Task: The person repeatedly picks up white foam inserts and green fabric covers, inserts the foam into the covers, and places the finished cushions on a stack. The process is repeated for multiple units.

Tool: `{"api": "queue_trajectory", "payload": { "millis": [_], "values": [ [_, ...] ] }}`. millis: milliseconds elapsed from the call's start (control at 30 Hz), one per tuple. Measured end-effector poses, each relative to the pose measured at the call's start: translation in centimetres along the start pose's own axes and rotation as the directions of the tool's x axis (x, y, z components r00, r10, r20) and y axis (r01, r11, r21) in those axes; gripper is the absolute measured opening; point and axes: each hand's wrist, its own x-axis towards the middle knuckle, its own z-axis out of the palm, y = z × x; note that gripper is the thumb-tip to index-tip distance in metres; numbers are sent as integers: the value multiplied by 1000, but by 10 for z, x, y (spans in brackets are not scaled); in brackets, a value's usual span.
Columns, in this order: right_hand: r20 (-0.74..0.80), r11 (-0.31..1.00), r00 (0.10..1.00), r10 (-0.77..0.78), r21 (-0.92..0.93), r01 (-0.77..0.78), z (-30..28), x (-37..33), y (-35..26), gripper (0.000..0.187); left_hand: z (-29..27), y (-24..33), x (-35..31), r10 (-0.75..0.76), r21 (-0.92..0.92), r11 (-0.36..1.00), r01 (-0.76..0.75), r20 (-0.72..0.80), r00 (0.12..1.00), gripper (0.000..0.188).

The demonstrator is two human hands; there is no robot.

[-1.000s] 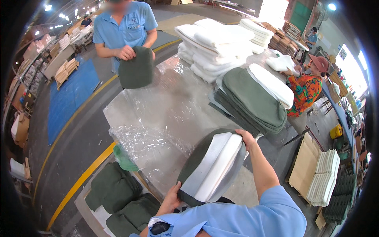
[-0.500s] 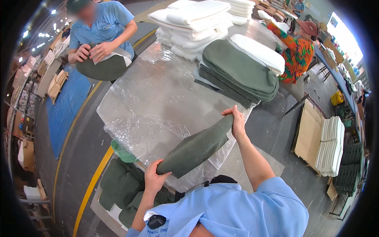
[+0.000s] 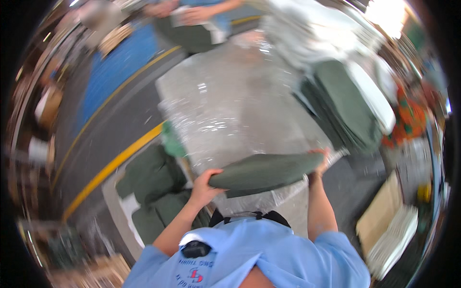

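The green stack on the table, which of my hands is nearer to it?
Right: your right hand, short of the green stack, grips one end of the green piece; your left hand, farther away to the left, grips the other.

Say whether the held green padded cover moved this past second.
Yes: against the yellow floor line, the green padded cover turned clockwise, white side now hidden.

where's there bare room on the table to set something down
The plastic-covered tabletop has bare room in its middle, between the held green piece, the far white stack and the green pile. Its far right side is crowded.
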Motion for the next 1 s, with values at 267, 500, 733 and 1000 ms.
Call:
{"api": "queue_trajectory", "payload": {
  "millis": [267,500,733,1000],
  "values": [
    [524,935,776,353,-239,-264,-37,12,-40,58,22,-13,-51,-118,-421,906,49,-140,983,101],
    [632,786,604,485,-618,16,-53,-53,-110,63,42,-18,-105,-611,-906,137,401,241,754,76],
    [506,527,602,617,-834,161,26,-78,-94,61,56,-58,-133,-632,-799,425,425,74,772,85],
    [756,642,319,572,-655,400,204,-197,21,59,2,-50,-325,-779,-943,313,111,-188,599,79]
  ]
}}
